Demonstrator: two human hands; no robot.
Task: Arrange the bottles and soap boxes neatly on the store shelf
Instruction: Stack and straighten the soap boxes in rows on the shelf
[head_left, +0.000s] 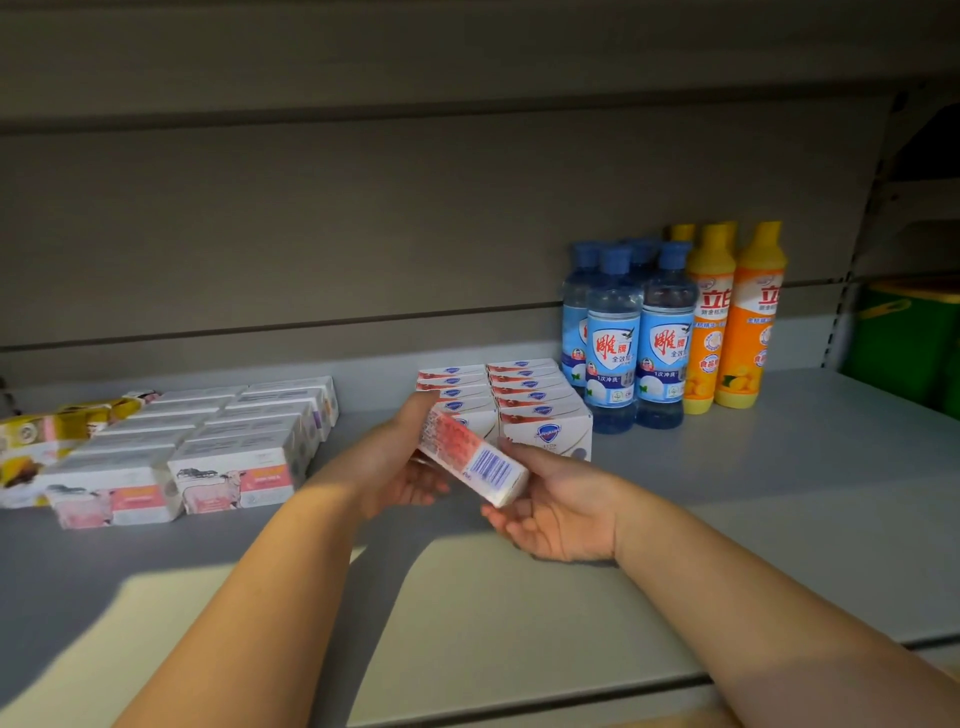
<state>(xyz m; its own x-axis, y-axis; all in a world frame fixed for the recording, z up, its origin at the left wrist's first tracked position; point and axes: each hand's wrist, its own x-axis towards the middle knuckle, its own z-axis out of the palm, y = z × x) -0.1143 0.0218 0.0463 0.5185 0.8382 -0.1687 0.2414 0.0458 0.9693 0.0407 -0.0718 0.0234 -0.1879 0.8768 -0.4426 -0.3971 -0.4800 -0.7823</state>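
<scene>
Tilted soap box between left-hand fingers and right-hand fingers (barcode upward)

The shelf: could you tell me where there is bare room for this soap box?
Bare: the shelf front, the gap between sheep-print boxes and red-and-white boxes, and right of the orange bottles. Crowded: blue bottles right beside those boxes.
</scene>
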